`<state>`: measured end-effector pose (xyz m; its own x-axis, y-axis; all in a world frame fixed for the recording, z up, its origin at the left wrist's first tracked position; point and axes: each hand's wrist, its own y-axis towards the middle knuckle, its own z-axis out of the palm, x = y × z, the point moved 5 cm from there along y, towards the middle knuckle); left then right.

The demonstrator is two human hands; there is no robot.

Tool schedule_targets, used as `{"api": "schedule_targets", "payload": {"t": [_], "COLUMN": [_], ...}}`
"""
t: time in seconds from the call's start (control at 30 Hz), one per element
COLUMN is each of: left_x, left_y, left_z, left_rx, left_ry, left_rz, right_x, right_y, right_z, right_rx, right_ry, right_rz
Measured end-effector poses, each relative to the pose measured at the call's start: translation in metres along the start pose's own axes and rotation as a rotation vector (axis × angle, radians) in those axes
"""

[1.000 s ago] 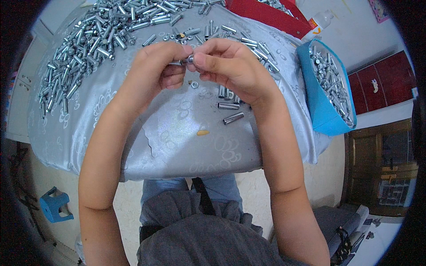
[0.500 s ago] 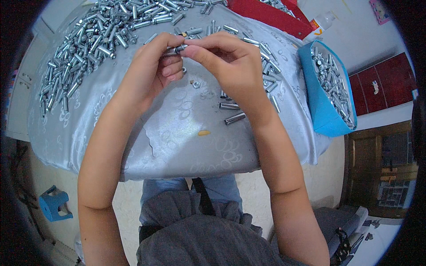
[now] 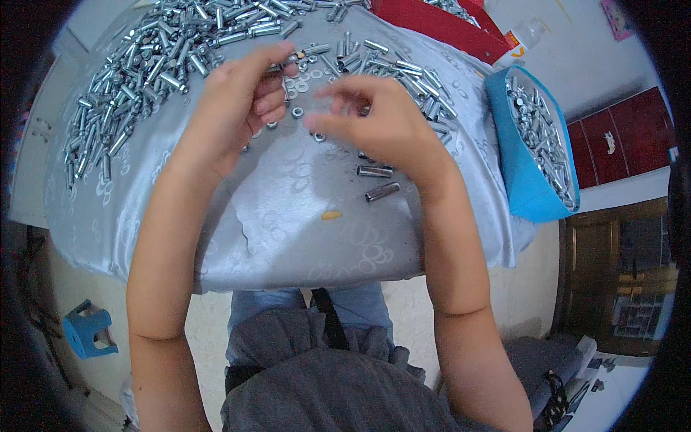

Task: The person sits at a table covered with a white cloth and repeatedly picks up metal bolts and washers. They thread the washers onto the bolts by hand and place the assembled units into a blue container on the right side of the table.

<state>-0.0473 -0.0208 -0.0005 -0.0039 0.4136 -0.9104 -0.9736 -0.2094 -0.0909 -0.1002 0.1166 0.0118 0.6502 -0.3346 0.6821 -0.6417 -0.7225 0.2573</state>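
My left hand point(image 3: 248, 93) is raised over the middle of the table, thumb and fingers closed on a metal bolt point(image 3: 276, 68), mostly hidden by the fingers. To its right, my right hand point(image 3: 385, 119) is blurred, with thumb and forefinger apart and nothing visible between them. Below its fingertips lies a hex nut point(image 3: 319, 137), and another nut point(image 3: 297, 112) lies between the hands. Several flat washers point(image 3: 317, 73) are scattered beyond them. Two metal sleeves, one nearer me point(image 3: 382, 191) and one farther point(image 3: 374, 171), rest below my right hand.
A large heap of sleeve anchors point(image 3: 162, 61) covers the far left of the grey cloth point(image 3: 288, 252). Loose sleeves point(image 3: 425, 79) lie beyond my right hand. At the right edge stands a blue bin point(image 3: 515, 173) full of anchors. A red box point(image 3: 439, 29) and a bottle point(image 3: 525, 36) are farther back.
My right hand has let go of the bolt and moved right and toward me, its fingers spreading. My left hand keeps the bolt, slightly higher. Nuts and washers are now uncovered.
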Motion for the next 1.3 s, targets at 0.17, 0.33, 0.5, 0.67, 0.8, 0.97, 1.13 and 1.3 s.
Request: {"api": "schedule_targets", "payload": {"t": [0.17,0.33,0.5,0.67,0.8,0.97,1.13,1.3], "left_x": [-0.001,0.0,0.001,0.003,0.005,0.005,0.004,0.003], "left_y": [0.002,0.002,0.001,0.001,0.001,-0.003,-0.006,-0.007], "left_z": [-0.008,-0.006,-0.005,-0.004,0.0,0.005,0.009,0.01], "left_rx": [-0.019,-0.044,-0.073,-0.093,-0.031,0.081,0.151,0.241], "left_ry": [-0.109,-0.031,0.227,0.277,0.185,0.082,0.121,0.14], "left_rz": [-0.025,-0.013,0.025,0.044,0.007,-0.052,-0.08,-0.053], "right_x": [-0.007,-0.002,0.005,0.01,0.013,0.011,0.009,0.013], "right_y": [-0.007,-0.007,0.001,0.008,0.009,0.009,0.007,0.004], "right_z": [0.01,0.012,0.011,0.008,0.004,0.005,0.004,0.002], "right_rx": [0.051,0.015,0.005,-0.079,-0.055,0.001,0.078,0.126], "right_ry": [-0.206,-0.271,0.203,0.703,0.861,0.912,0.921,0.885], "right_rz": [-0.121,-0.25,-0.093,-0.087,-0.036,-0.03,0.064,0.102]}}
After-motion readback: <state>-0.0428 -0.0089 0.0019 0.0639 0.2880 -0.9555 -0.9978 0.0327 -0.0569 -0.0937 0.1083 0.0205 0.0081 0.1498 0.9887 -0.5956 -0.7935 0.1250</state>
